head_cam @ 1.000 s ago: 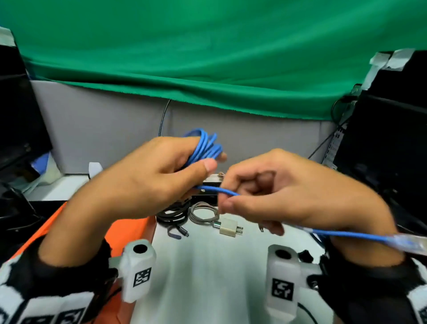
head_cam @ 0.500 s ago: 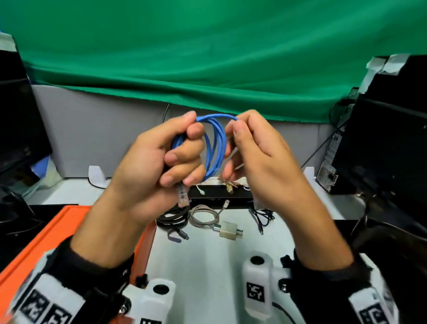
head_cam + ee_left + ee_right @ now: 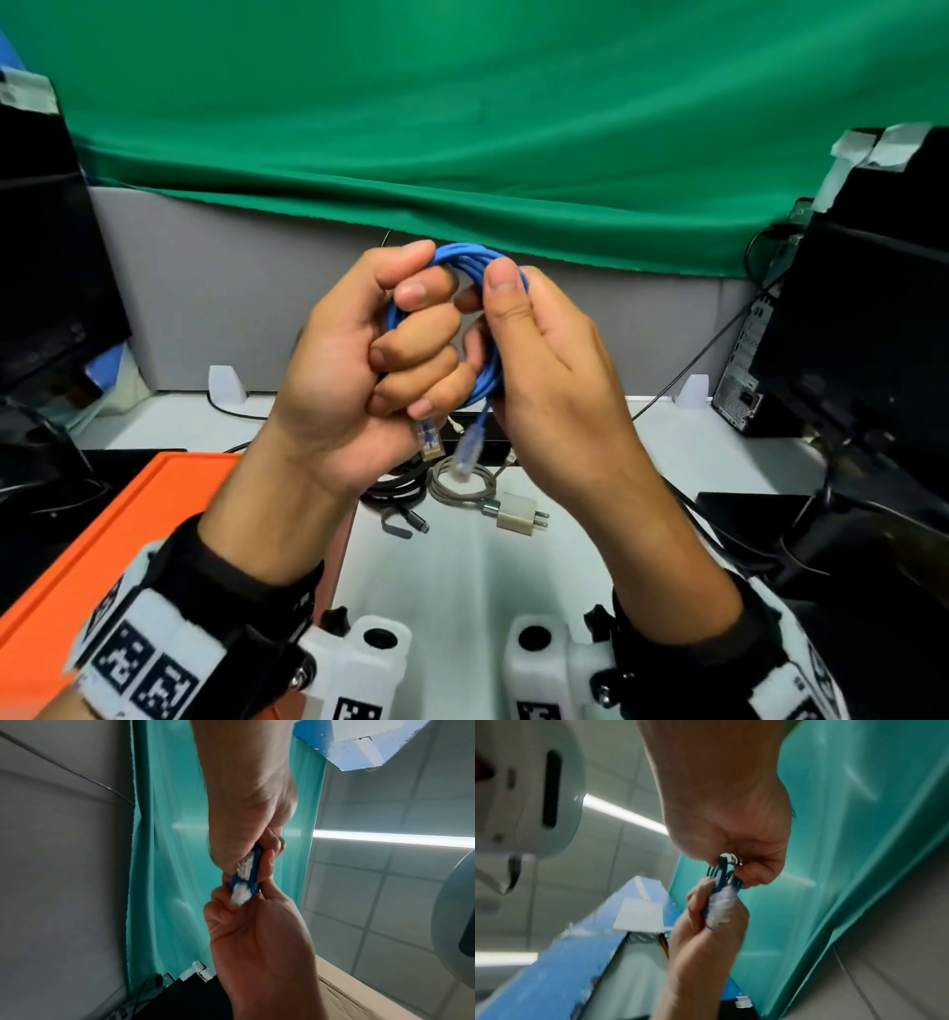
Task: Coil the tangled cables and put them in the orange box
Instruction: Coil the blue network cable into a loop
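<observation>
The left hand (image 3: 359, 370) gripped the coiled blue cable (image 3: 490, 360) in a curled fist, while the right hand (image 3: 544, 375) pinched the coil's top with thumb and fingers (both clear plugs dangled beneath). The orange box (image 3: 102, 555) lay below the left wrist.

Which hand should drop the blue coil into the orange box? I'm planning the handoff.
Left, probably. The left hand already grips the blue coil in a full fist, and the orange box lies on its side. The right hand only pinches the loops.
</observation>
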